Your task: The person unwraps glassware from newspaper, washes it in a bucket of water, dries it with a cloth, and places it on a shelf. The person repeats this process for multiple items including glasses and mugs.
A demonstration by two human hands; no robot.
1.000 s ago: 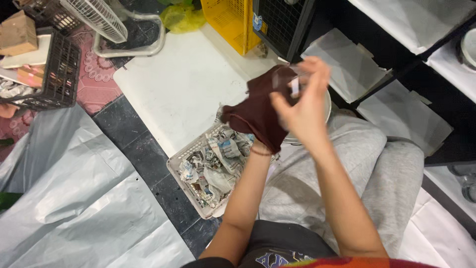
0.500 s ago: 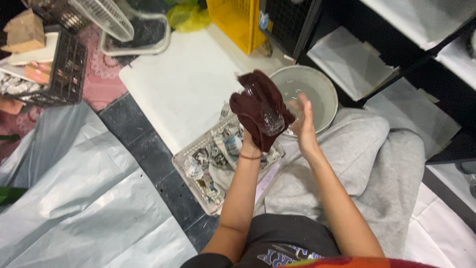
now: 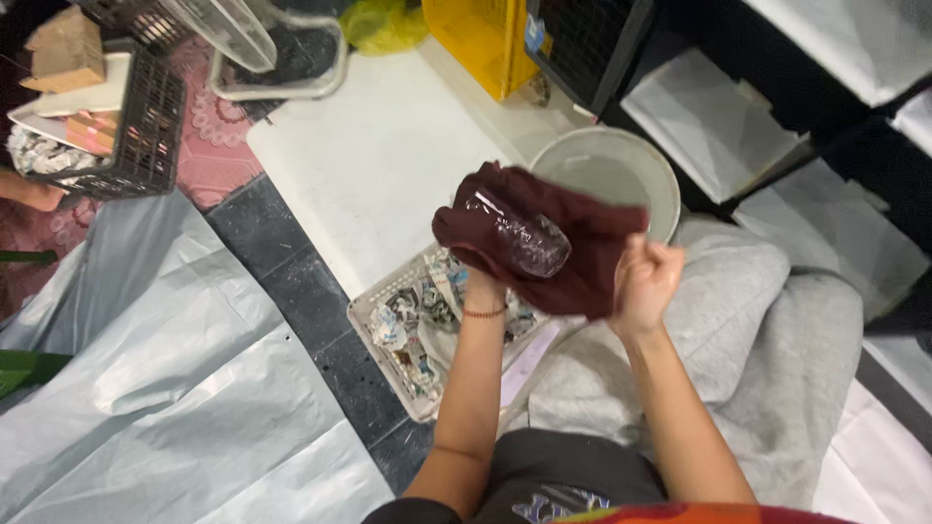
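Glass (image 3: 515, 233), clear and lying on its side, rests in a dark maroon cloth (image 3: 582, 252) that is held up over the person's lap, above the near edge of a white basket (image 3: 364, 325) filled with crumpled newspaper. The left hand (image 3: 476, 267) is under the cloth, mostly hidden by it, its grip cupped around the cloth-wrapped glass from below. The right hand (image 3: 646, 277) is just beside it, its grip pressed together on the right end of the cloth, pinching the fabric in a fist. A white bucket (image 3: 660, 180) stands on the floor just behind the cloth, touching the grey trouser leg. A white board (image 3: 369, 155) lies on the floor beyond the basket, with a yellow crate (image 3: 481, 44) at its far corner. Grey plastic sheet (image 3: 165, 378) covers the floor at the left.
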